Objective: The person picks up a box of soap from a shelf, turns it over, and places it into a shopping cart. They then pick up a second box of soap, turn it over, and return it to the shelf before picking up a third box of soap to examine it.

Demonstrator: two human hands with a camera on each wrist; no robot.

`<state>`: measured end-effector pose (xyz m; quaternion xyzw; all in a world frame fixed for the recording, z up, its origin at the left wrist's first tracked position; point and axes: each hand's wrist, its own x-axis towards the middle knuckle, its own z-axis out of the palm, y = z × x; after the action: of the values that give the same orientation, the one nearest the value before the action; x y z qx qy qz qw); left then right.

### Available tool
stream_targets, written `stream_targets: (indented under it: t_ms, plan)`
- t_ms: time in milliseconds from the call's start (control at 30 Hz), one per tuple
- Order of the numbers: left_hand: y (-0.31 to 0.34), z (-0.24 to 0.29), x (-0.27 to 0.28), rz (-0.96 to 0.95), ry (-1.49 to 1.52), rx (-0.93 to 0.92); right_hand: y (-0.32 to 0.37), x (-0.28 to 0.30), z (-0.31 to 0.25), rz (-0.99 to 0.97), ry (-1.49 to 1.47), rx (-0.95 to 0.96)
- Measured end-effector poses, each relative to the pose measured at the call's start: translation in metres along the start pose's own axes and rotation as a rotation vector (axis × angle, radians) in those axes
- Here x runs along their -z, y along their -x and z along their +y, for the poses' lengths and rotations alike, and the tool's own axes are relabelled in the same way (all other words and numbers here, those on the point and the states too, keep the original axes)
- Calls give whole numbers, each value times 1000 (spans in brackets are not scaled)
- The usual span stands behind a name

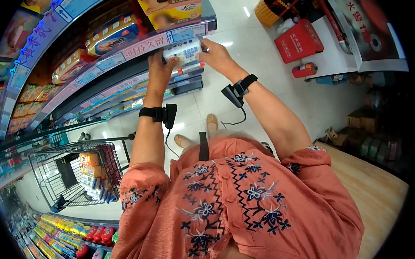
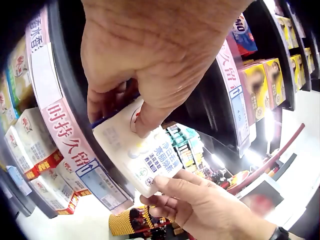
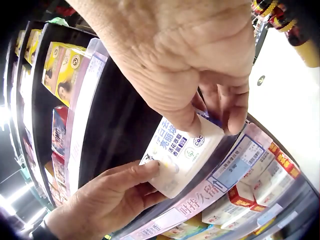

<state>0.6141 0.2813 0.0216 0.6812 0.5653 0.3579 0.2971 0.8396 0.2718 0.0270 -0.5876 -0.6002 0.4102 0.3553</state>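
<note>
Both hands hold a white soap pack (image 1: 184, 52) with blue and grey print, in front of the shelf edge. My left hand (image 1: 158, 70) grips its left end, thumb on the printed face and fingers behind. At the other end my right hand (image 1: 218, 58) pinches the pack near a corner. In the left wrist view the soap pack (image 2: 137, 145) is tilted, its printed face showing between the left thumb and the right hand (image 2: 200, 205). From the right wrist, the same pack (image 3: 175, 160) shows blue lettering and small round logos; its back is hidden.
Right behind the pack runs a shelf edge with price tags (image 1: 185, 34). Yellow boxes (image 1: 172, 13) and blue-and-red packs (image 1: 113, 35) stand on the shelf. A cart (image 1: 70, 177) holding packs is at the left; a red fire-equipment box (image 1: 298, 41) is at the right.
</note>
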Motion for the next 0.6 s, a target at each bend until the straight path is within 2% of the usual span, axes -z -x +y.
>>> stream_targets:
  t_ms: [167, 233, 333, 433, 533, 600]
  plan:
    - [-9, -5, -3, 15, -11, -63, 1, 5, -13, 11, -48, -67]
    - [-15, 8, 4, -15, -48, -109, -4, 6, -8, 34, -12, -24]
    - [-25, 13, 5, -110, 155, 34, -11, 4, -2, 70, 48, 9]
    - [-29, 4, -3, -102, 212, 44, -17, -1, 8, 103, 54, 11]
    - [-33, -24, -22, 24, 36, -163, -16, -2, 13, 108, 73, 40]
    - [-29, -25, -22, 39, 27, -172, -15, -2, 13, 105, 83, 62]
